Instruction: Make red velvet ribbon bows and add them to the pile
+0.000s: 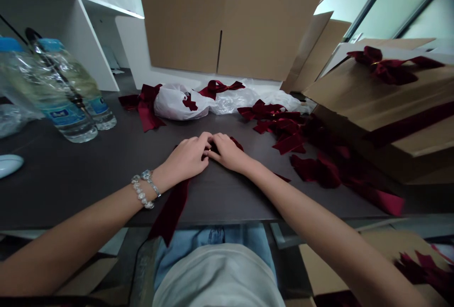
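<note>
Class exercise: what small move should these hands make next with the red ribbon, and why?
Probably the left hand should lift the velvet ribbon's tail onto the table: it hangs over the edge, while the right hand holds the middle.

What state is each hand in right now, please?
Left hand: closed, its grip on a dark red velvet ribbon.
Right hand: closed, its grip on the same ribbon.

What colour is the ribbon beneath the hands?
The ribbon is dark burgundy red, best seen in the head view.
</note>
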`<state>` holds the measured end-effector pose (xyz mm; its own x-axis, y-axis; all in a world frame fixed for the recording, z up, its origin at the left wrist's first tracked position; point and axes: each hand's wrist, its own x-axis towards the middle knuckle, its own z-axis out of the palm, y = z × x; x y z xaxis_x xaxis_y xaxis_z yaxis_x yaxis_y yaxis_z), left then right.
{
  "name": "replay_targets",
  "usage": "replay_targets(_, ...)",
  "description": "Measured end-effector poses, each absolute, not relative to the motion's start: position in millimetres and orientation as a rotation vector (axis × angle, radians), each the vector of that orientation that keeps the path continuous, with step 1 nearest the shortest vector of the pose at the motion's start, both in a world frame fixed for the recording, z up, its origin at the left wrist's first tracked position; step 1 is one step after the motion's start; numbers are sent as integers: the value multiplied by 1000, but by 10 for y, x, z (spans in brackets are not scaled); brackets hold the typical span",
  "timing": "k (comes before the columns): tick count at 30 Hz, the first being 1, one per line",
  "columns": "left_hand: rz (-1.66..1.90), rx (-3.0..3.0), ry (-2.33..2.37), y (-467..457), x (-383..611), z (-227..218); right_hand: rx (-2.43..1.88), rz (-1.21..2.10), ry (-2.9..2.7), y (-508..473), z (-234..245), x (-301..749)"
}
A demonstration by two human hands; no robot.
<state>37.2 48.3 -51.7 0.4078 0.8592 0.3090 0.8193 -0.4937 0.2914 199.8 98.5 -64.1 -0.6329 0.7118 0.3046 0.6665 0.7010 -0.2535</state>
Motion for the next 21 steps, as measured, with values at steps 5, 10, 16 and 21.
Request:
replay_targets(5, 596, 2562, 1459, 613, 191, -537, -914, 284, -2463, 1045, -787, 2103)
replay_targets(10, 476, 2588, 1508, 765, -93, -483, -903, 262, -2481, 979, -739, 2119)
replay_targets(16, 405, 2670, 1940, 724, -270, -434, -1001, 293, -2412, 947, -755, 2046)
replay_targets(21, 768, 2717, 1767, 623, 70, -529, -1051, 378, -2294, 943, -747, 1999)
